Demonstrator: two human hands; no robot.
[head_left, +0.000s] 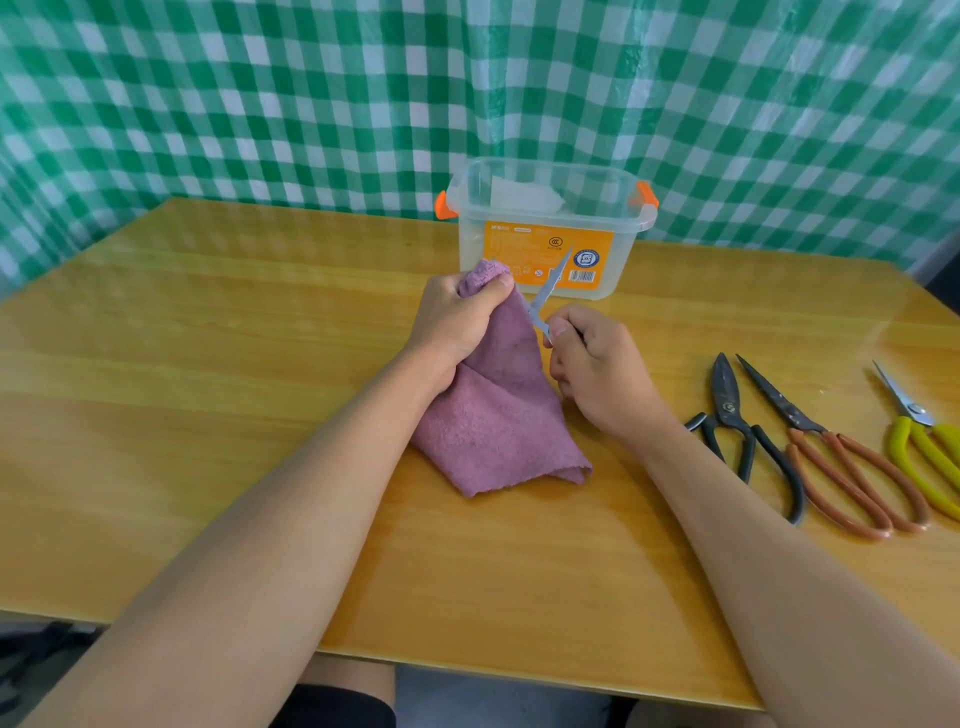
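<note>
At table centre: L hand curled tight on bunched top of mauve towel; R hand pinches small scissors just right of it, long axis tilted far-right, L thumb nearer blades.

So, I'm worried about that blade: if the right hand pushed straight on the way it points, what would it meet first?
Probably the box: the scissors in the right hand aim at its label, though the gap is hard to judge.
</note>
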